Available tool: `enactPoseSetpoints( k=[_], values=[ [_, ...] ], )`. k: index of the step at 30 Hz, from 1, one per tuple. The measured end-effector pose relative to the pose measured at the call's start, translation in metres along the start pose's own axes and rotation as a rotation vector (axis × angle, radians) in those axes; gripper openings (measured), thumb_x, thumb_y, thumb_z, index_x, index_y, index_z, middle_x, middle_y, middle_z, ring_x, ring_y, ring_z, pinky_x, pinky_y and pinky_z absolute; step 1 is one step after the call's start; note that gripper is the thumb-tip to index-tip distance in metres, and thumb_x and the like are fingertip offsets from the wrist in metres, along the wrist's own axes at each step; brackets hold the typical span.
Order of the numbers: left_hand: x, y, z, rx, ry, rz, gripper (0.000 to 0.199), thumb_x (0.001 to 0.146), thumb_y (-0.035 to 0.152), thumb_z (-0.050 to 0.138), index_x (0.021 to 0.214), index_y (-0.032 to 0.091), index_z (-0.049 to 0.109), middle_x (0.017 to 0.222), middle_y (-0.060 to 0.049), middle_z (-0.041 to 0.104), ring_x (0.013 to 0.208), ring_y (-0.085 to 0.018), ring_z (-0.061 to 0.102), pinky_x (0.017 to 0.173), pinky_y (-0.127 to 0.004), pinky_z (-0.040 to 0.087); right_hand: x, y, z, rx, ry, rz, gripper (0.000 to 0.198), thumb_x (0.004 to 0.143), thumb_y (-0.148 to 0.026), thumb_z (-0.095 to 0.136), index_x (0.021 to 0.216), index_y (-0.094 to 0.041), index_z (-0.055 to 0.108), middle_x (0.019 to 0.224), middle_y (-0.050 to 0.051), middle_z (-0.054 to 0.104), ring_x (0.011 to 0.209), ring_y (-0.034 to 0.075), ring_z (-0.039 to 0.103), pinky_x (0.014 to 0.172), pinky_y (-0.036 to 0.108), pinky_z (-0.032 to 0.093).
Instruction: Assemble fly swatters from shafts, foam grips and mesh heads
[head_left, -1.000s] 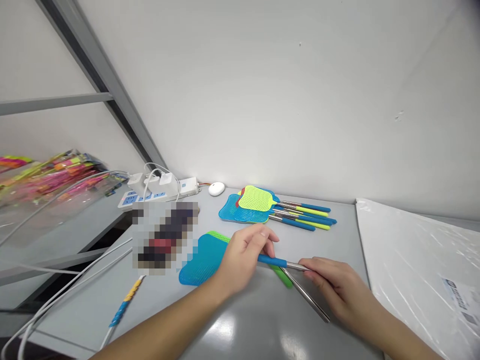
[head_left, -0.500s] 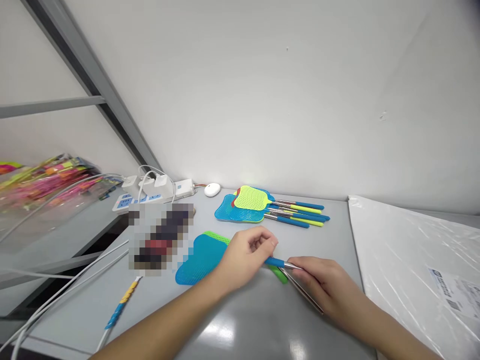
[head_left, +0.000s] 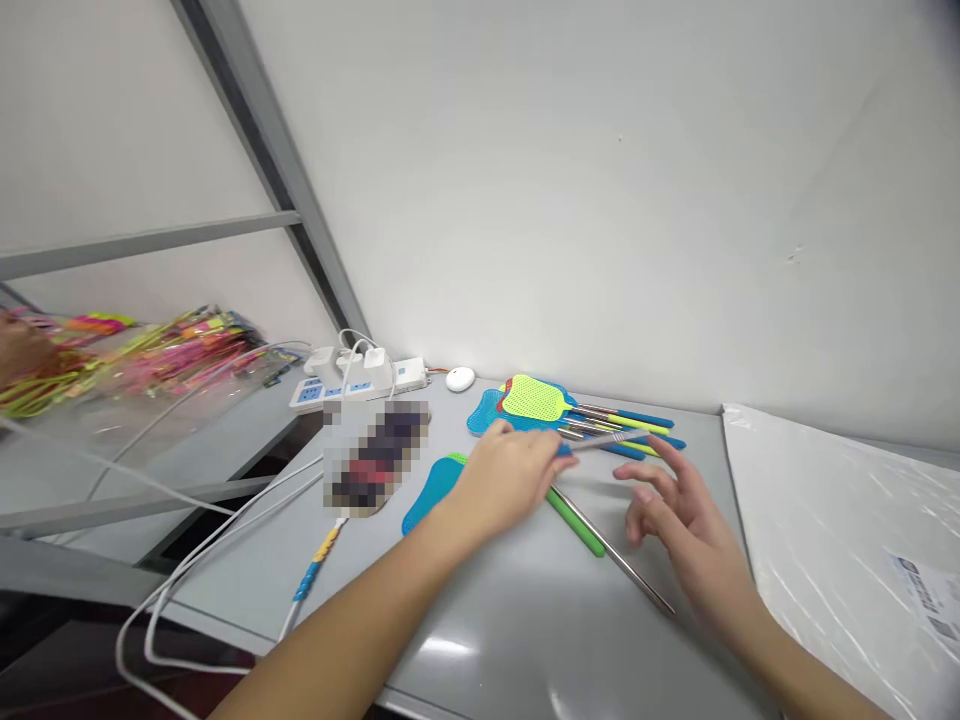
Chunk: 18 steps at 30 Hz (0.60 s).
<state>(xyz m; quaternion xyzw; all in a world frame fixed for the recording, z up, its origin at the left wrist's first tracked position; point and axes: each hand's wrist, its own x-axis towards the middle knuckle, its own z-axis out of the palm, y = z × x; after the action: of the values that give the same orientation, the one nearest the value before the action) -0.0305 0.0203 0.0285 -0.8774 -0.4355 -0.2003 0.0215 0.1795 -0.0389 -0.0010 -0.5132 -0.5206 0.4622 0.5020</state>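
Observation:
My left hand (head_left: 510, 475) is closed around a blue fly swatter handle (head_left: 565, 450) with a metal rod (head_left: 600, 440) pointing right; the rest is hidden in my palm. Close to the rod's tip is my right hand (head_left: 690, 520), fingers spread and holding nothing. Under my left arm lies a blue swatter head (head_left: 431, 495), partly covered, with a green edge behind it. A green handle (head_left: 577, 522) and a bare metal rod (head_left: 634, 572) lie on the table between my hands. Farther back is a pile of fly swatters (head_left: 536, 398) in yellow and blue, handles to the right.
A power strip (head_left: 411, 374) with white plugs and a white round case (head_left: 460, 379) stand by the wall. Nearer is a blurred-out phone-like object (head_left: 382, 455) on a cable (head_left: 319, 565). A white wrapped package (head_left: 825, 530) lies right. Bagged colourful items (head_left: 195, 355) fill the left shelf.
My right hand has let go of the metal rod and opened. My left hand has raised the handle toward the pile. The view has shifted left.

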Motion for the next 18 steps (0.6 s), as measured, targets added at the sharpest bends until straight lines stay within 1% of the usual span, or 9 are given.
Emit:
enactPoseSetpoints(
  k=[2, 4, 6, 7, 9, 11, 13, 15, 18],
  values=[
    [0.003, -0.013, -0.005, -0.099, 0.097, -0.197, 0.034, 0.101, 0.037, 0.028, 0.114, 0.019, 0.054, 0.091, -0.008, 0.069, 0.078, -0.023, 0.064, 0.069, -0.031, 0.039, 0.001, 0.008, 0.007, -0.078, -0.041, -0.043, 0.050, 0.094, -0.045, 0.046, 0.140, -0.035, 0.027, 0.110, 0.003, 0.054, 0.064, 0.012, 0.054, 0.065, 0.032, 0.050],
    [0.004, -0.024, -0.010, -0.174, 0.193, -0.308, 0.032, 0.101, 0.031, 0.029, 0.127, 0.020, 0.045, 0.103, -0.008, 0.069, 0.084, -0.023, 0.065, 0.068, -0.030, 0.040, 0.001, 0.013, 0.017, -0.278, -0.204, -0.125, 0.044, 0.095, -0.041, 0.045, 0.137, -0.031, 0.034, 0.109, 0.005, 0.054, 0.077, 0.016, 0.057, 0.073, 0.035, 0.051],
    [0.003, -0.030, -0.013, -0.206, 0.252, -0.315, 0.033, 0.100, 0.027, 0.032, 0.131, 0.022, 0.041, 0.112, -0.008, 0.066, 0.092, -0.023, 0.064, 0.071, -0.029, 0.041, 0.001, 0.013, 0.033, -0.541, -0.372, -0.278, 0.039, 0.094, -0.036, 0.046, 0.132, -0.027, 0.042, 0.114, 0.008, 0.055, 0.095, 0.021, 0.056, 0.085, 0.040, 0.047],
    [0.003, -0.032, -0.013, -0.207, 0.264, -0.307, 0.032, 0.099, 0.026, 0.034, 0.130, 0.022, 0.042, 0.114, -0.008, 0.066, 0.094, -0.023, 0.064, 0.073, -0.029, 0.041, 0.001, 0.011, 0.043, -0.674, -0.423, -0.368, 0.038, 0.094, -0.034, 0.046, 0.131, -0.025, 0.046, 0.117, 0.010, 0.055, 0.103, 0.024, 0.054, 0.089, 0.043, 0.044],
    [0.001, -0.034, -0.013, -0.202, 0.255, -0.305, 0.029, 0.099, 0.026, 0.036, 0.126, 0.023, 0.047, 0.109, -0.006, 0.067, 0.093, -0.022, 0.064, 0.073, -0.029, 0.041, 0.004, 0.004, 0.066, -0.898, -0.442, -0.537, 0.035, 0.093, -0.033, 0.048, 0.126, -0.022, 0.052, 0.119, 0.013, 0.055, 0.109, 0.029, 0.050, 0.092, 0.047, 0.039],
    [0.000, -0.036, -0.012, -0.188, 0.232, -0.320, 0.026, 0.098, 0.028, 0.037, 0.119, 0.024, 0.052, 0.101, -0.005, 0.068, 0.087, -0.022, 0.065, 0.071, -0.028, 0.041, 0.010, -0.001, 0.090, -1.042, -0.430, -0.629, 0.035, 0.092, -0.038, 0.052, 0.121, -0.020, 0.057, 0.116, 0.014, 0.056, 0.108, 0.031, 0.050, 0.089, 0.046, 0.038],
    [0.000, -0.039, -0.011, -0.174, 0.221, -0.337, 0.024, 0.098, 0.030, 0.038, 0.114, 0.023, 0.055, 0.094, -0.005, 0.069, 0.084, -0.022, 0.064, 0.068, -0.028, 0.040, 0.017, -0.002, 0.108, -1.120, -0.423, -0.656, 0.043, 0.086, -0.047, 0.060, 0.117, -0.017, 0.059, 0.111, 0.015, 0.058, 0.105, 0.033, 0.051, 0.086, 0.045, 0.038],
    [-0.001, -0.042, -0.009, -0.162, 0.222, -0.346, 0.024, 0.097, 0.029, 0.038, 0.112, 0.023, 0.055, 0.093, -0.005, 0.069, 0.083, -0.023, 0.064, 0.066, -0.028, 0.040, 0.024, 0.001, 0.119, -1.159, -0.415, -0.643, 0.053, 0.079, -0.054, 0.067, 0.115, -0.015, 0.060, 0.105, 0.015, 0.060, 0.102, 0.033, 0.052, 0.084, 0.045, 0.037],
    [-0.001, -0.045, -0.007, -0.160, 0.223, -0.354, 0.023, 0.097, 0.029, 0.039, 0.111, 0.024, 0.056, 0.092, -0.004, 0.069, 0.082, -0.022, 0.064, 0.065, -0.028, 0.040, 0.033, 0.007, 0.119, -1.166, -0.425, -0.575, 0.055, 0.074, -0.056, 0.072, 0.109, -0.015, 0.060, 0.096, 0.013, 0.062, 0.094, 0.031, 0.055, 0.081, 0.042, 0.036]
  ],
)
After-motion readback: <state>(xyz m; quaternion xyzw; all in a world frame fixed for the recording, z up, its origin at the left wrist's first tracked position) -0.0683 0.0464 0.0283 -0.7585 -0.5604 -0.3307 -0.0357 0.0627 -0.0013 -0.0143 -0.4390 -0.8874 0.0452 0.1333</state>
